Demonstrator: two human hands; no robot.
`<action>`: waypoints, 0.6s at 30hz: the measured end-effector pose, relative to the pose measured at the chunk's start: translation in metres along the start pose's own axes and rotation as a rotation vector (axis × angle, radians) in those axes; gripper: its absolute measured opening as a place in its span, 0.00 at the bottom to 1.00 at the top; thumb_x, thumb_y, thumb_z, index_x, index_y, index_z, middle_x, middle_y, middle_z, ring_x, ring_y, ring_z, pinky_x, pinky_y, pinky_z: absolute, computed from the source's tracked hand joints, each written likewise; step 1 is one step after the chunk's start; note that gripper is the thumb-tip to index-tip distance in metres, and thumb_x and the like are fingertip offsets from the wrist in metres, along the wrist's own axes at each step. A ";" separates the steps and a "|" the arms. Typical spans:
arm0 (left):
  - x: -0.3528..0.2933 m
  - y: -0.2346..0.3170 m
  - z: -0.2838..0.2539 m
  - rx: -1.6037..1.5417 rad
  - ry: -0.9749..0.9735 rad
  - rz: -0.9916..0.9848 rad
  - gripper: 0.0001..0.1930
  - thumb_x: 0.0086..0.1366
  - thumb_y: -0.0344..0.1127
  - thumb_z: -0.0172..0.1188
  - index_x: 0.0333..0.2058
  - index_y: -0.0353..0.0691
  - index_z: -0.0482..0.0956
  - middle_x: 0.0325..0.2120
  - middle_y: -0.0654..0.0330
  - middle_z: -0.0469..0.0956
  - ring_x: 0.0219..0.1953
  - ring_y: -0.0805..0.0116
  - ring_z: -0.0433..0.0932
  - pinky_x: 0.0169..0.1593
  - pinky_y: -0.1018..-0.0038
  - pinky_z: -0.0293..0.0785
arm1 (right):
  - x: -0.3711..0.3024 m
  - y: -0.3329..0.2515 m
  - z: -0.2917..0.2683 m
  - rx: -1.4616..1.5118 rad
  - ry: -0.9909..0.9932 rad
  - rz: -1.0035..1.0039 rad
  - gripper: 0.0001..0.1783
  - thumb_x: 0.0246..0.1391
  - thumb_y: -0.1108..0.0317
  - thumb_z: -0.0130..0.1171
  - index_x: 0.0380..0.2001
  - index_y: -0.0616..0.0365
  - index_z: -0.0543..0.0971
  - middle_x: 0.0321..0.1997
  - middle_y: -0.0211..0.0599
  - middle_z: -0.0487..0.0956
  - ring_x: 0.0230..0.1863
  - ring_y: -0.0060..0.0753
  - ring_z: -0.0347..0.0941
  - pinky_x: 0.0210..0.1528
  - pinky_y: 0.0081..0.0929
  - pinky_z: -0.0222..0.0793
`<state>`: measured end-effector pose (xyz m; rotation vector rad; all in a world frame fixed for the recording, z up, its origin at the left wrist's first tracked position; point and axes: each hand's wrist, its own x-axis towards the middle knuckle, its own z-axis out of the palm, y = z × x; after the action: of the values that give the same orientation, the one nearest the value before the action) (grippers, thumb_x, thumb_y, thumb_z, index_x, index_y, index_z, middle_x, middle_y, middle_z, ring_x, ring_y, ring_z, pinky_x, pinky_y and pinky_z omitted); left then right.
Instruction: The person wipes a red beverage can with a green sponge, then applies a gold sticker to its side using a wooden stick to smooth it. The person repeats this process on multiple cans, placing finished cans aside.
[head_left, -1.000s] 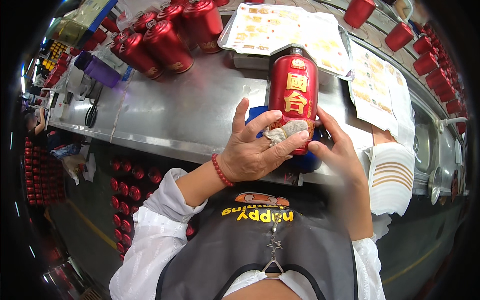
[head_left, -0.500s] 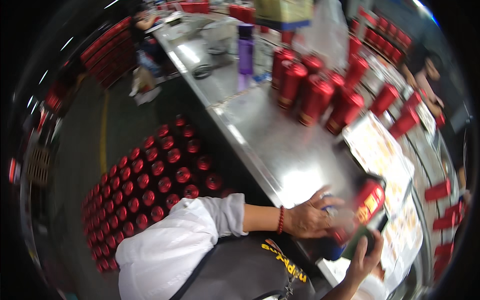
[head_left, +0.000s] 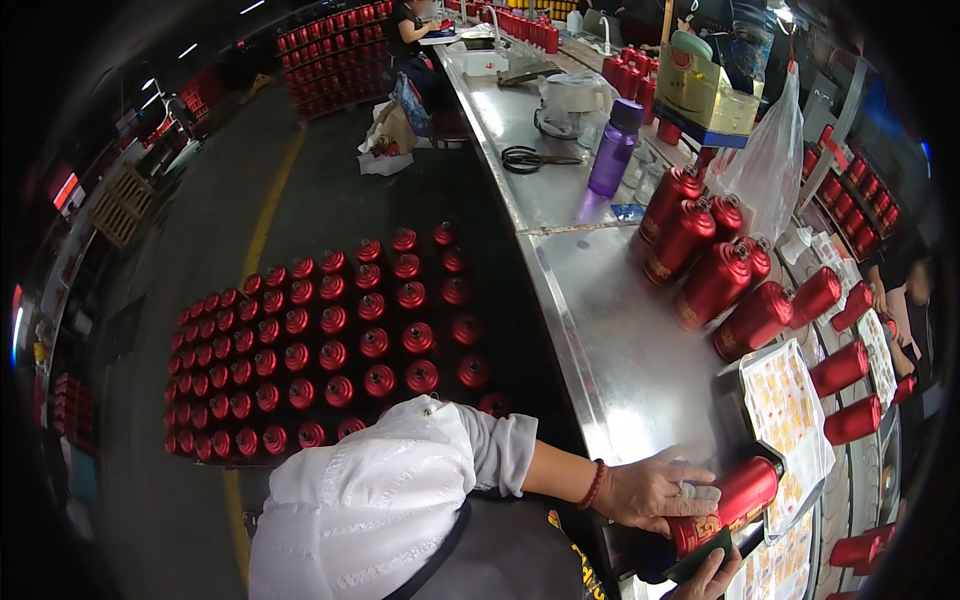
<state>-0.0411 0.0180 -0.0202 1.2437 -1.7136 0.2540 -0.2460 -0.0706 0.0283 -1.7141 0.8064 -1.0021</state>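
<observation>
A red bottle (head_left: 750, 488) with gold print lies on its side at the near right, its far end against a dark holder. My left hand (head_left: 660, 489), tape around its fingers and a red bead bracelet at the wrist, grips the bottle's near part from above. Below it, my right hand (head_left: 712, 577) pinches a dark green flat piece (head_left: 700, 556) that touches the bottle's near end. Part of the right hand is cut off by the lower edge. Beside the bottle are sheets of gold-and-red decals (head_left: 785, 400) on a tray.
Several red bottles (head_left: 715, 285) stand on the metal table (head_left: 590, 300) ahead, near a purple bottle (head_left: 613, 150) and black scissors (head_left: 535, 158). Many more fill the floor at left (head_left: 333, 318). A conveyor (head_left: 835, 450) carries bottles at right. Other people sit farther off.
The view has swung, so the table now sits farther right. My left hand has come down onto the red bottle, and the green piece in my right hand stays at its near end.
</observation>
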 end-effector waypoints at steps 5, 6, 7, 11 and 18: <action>-0.003 -0.004 -0.002 0.063 -0.046 -0.065 0.45 0.55 0.56 0.69 0.66 0.39 0.65 0.48 0.54 0.82 0.69 0.49 0.60 0.71 0.31 0.37 | -0.001 0.001 -0.002 0.014 -0.005 0.059 0.17 0.66 0.62 0.58 0.51 0.64 0.77 0.42 0.38 0.79 0.38 0.30 0.73 0.39 0.27 0.72; -0.002 -0.006 -0.003 0.068 -0.058 -0.052 0.45 0.54 0.56 0.69 0.66 0.38 0.65 0.47 0.54 0.82 0.69 0.48 0.60 0.70 0.30 0.37 | -0.002 0.002 -0.002 0.020 0.008 0.045 0.18 0.65 0.62 0.58 0.51 0.64 0.77 0.42 0.38 0.79 0.38 0.30 0.73 0.39 0.27 0.72; 0.000 -0.007 -0.004 0.073 -0.071 -0.038 0.46 0.53 0.56 0.70 0.66 0.37 0.65 0.46 0.53 0.82 0.69 0.47 0.60 0.70 0.30 0.36 | -0.003 0.003 -0.002 0.027 0.021 0.031 0.18 0.65 0.62 0.58 0.51 0.65 0.77 0.42 0.39 0.79 0.38 0.31 0.73 0.39 0.27 0.72; 0.011 -0.001 -0.010 0.070 -0.084 0.003 0.44 0.53 0.55 0.70 0.64 0.36 0.68 0.47 0.52 0.81 0.67 0.45 0.62 0.70 0.29 0.36 | -0.005 0.002 -0.004 0.017 0.051 0.094 0.19 0.65 0.60 0.58 0.51 0.65 0.78 0.44 0.42 0.79 0.39 0.34 0.73 0.41 0.29 0.73; -0.006 -0.002 0.008 -0.033 -0.072 -0.155 0.48 0.56 0.56 0.69 0.67 0.32 0.62 0.59 0.47 0.70 0.66 0.46 0.63 0.71 0.33 0.36 | -0.007 0.000 0.000 0.022 0.062 0.110 0.21 0.65 0.59 0.58 0.52 0.66 0.77 0.49 0.46 0.78 0.45 0.38 0.74 0.45 0.33 0.74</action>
<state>-0.0439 0.0161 -0.0296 1.3681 -1.6655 0.0896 -0.2491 -0.0645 0.0267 -1.6090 0.9157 -0.9893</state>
